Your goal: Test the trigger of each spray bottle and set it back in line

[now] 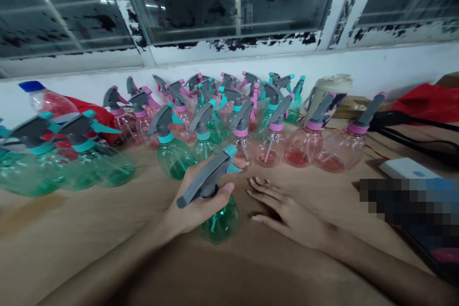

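Note:
My left hand (201, 201) is wrapped round the neck of a green spray bottle (220, 222), just under its grey head with a turquoise nozzle and trigger. The bottle is at the table's middle, its head slanting up to the right. My right hand (283, 205) lies on the tabletop to the right of the bottle, fingers stretched out and apart from it. Behind my hands stand a green spray bottle (175, 155) with a turquoise collar and a pink spray bottle (303, 146) with a pink collar.
Several more spray bottles line the wooden table (118, 224) to the left and back. A paper cup (328, 88), black straps (412, 129), a white device (409, 167) and a red bag (426, 103) are at the right. A blue-capped plastic bottle (46, 100) stands back left.

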The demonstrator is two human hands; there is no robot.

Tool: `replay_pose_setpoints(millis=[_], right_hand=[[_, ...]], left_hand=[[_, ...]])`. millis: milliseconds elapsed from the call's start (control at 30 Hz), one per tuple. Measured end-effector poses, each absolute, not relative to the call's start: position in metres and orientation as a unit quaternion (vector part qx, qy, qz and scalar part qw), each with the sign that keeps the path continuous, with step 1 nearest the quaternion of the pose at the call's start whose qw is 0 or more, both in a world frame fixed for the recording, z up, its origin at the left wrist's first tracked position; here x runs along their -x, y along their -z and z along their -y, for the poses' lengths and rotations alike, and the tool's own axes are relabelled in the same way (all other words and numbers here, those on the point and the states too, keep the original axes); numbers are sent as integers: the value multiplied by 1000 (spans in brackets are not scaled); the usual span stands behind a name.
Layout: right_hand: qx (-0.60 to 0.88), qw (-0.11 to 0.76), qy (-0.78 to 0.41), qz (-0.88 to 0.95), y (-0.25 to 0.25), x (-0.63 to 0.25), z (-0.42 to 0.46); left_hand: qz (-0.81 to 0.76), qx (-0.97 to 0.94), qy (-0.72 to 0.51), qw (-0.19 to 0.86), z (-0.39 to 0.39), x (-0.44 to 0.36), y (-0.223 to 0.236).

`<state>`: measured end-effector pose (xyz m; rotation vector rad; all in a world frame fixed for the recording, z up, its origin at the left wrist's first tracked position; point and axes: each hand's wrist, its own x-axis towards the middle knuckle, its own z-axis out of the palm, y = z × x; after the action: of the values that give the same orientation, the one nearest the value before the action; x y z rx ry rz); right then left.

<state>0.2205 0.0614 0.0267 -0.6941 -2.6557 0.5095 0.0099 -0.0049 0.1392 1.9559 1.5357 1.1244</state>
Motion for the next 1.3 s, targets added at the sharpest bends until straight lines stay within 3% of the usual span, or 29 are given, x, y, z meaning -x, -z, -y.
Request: replay_pose_setpoints(millis=[200,500,900,1000,1167,1300], right_hand=[[240,181,-187,935,-27,-220,-61],[231,183,-162,942,-28,-219,-61],[264,156,-163,938,-40,-216,-56],[270,177,-161,933,-58,-201,-49],[267,270,-152,912,-96,-149,-35],[273,292,-150,904,-111,-97,-38]], left_hand=[[-536,-714,-408,190,6,-12,-142],[-606,-714,-313,161,34,1,-117],[-689,-677,-258,-38,91,51,-118],[-718,-630,-277,-102,97,89,-113],[-745,-597,-271,-122,84,139,-116],[-736,-592,-304,-121,63,160,-118]])
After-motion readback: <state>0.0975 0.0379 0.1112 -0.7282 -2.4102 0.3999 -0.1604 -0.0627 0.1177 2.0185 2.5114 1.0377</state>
